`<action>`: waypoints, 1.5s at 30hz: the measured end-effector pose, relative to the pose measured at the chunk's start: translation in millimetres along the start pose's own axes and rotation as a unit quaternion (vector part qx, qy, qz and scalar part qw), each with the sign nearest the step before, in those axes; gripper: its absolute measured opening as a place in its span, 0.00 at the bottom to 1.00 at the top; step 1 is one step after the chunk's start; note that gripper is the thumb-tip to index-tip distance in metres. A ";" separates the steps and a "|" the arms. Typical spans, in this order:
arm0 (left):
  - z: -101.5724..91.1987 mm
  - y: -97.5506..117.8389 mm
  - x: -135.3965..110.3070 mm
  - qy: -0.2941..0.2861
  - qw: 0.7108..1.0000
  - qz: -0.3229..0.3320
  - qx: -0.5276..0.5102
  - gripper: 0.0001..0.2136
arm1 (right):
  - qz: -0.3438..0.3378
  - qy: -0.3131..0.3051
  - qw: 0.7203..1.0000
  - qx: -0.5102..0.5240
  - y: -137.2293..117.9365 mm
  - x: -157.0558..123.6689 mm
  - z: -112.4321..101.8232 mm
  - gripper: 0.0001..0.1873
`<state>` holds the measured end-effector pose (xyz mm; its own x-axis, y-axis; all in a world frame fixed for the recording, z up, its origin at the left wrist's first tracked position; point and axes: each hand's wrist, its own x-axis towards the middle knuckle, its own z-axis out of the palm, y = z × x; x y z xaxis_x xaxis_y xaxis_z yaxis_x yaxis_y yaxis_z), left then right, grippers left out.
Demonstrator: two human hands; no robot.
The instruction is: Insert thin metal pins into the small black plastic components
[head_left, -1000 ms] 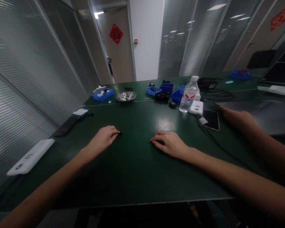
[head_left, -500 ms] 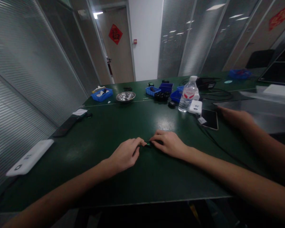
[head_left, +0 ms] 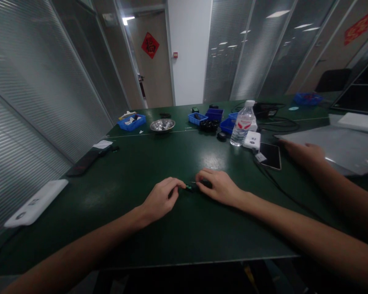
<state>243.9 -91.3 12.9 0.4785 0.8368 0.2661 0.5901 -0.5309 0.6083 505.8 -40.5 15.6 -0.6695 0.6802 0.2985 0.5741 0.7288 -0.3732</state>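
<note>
On the green table (head_left: 135,241), my left hand (head_left: 162,198) is closed, with its fingertips at one end of a small dark piece with a bright green part (head_left: 189,188), like a tiny circuit board. Just to the right, my right hand (head_left: 218,185) is closed in a pinch. A thin, light metal tip (head_left: 193,182) sticks out of its fingers toward the green piece. Most of that thin tool is hidden by the fingers, so its kind is unclear. A small gap separates the two hands.
At right, another person's hand (head_left: 305,154) touches a clear plastic sheet (head_left: 331,141). A phone (head_left: 270,156), a white power bank (head_left: 252,140) and a water bottle (head_left: 243,124) stand nearby. Farther back are a metal bowl (head_left: 162,125) and blue trays (head_left: 131,122). A white device (head_left: 37,203) lies left.
My hands have moved slightly apart, and the thin tip now shows more clearly between them. The other person's plastic sheet has shifted and lies flatter.
</note>
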 end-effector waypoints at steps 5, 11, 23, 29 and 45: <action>-3.0 0.2 0.3 0.009 1.000 -0.010 0.000 0.14 | -0.033 -0.005 0.999 0.019 -8.4 -1.4 -0.7 0.05; -2.9 -2.1 3.3 -0.038 0.999 0.025 0.004 0.18 | -0.042 -0.015 0.998 0.038 -12.3 -0.1 2.1 0.04; -0.8 0.0 5.4 -0.018 0.998 0.018 0.056 0.09 | -0.060 -0.027 0.997 0.034 -11.7 -0.1 5.3 0.03; 0.7 -1.9 4.3 -0.010 0.999 -0.008 0.044 0.08 | -0.062 -0.021 0.997 0.040 -11.6 -0.3 4.6 0.02; -0.5 -5.2 6.3 -0.033 0.999 0.032 0.026 0.08 | -0.064 -0.023 0.996 0.052 -7.4 -0.2 8.0 0.02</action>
<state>243.5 -83.2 11.9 0.5564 0.7917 0.2523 0.5900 -0.5902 0.5509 497.9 -46.7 11.3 -0.7560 0.5768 0.3095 0.4332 0.7953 -0.4240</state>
